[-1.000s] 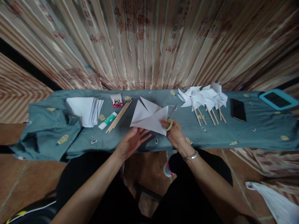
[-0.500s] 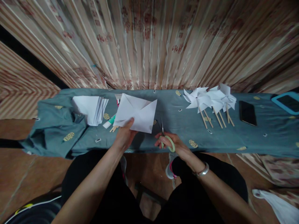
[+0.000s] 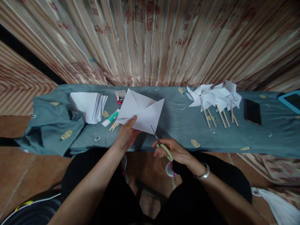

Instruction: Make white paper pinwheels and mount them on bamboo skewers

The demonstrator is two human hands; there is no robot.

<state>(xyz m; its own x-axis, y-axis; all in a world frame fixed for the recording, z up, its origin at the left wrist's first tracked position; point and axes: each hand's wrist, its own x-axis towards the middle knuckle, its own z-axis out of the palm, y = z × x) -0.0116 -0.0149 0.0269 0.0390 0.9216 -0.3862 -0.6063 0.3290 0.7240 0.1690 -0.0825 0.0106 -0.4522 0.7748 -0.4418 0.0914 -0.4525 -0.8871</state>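
A square sheet of white paper [image 3: 142,114], slit from some corners toward its middle, is pinched at its lower left edge by my left hand [image 3: 127,132]. My right hand [image 3: 168,149] has its fingers in the handles of green scissors [image 3: 167,151]. The scissor blades are at the paper's lower right corner. Just left of the paper lie a green and white tube [image 3: 111,117], a small red and white box [image 3: 120,97] with shiny bits in it, and several wooden sticks [image 3: 114,126] partly under the paper.
A stack of white paper [image 3: 86,106] lies on the left of the green cloth-covered table [image 3: 178,131]. Several white paper pinwheels [image 3: 206,96] on sticks lie to the right, beside a black phone [image 3: 252,112] and a blue-framed device [image 3: 290,101]. A pleated curtain [image 3: 140,47] hangs behind.
The scissors have moved left and now meet the paper's lower right corner. My left hand has shifted the paper slightly right, uncovering more of the tube and the small box.
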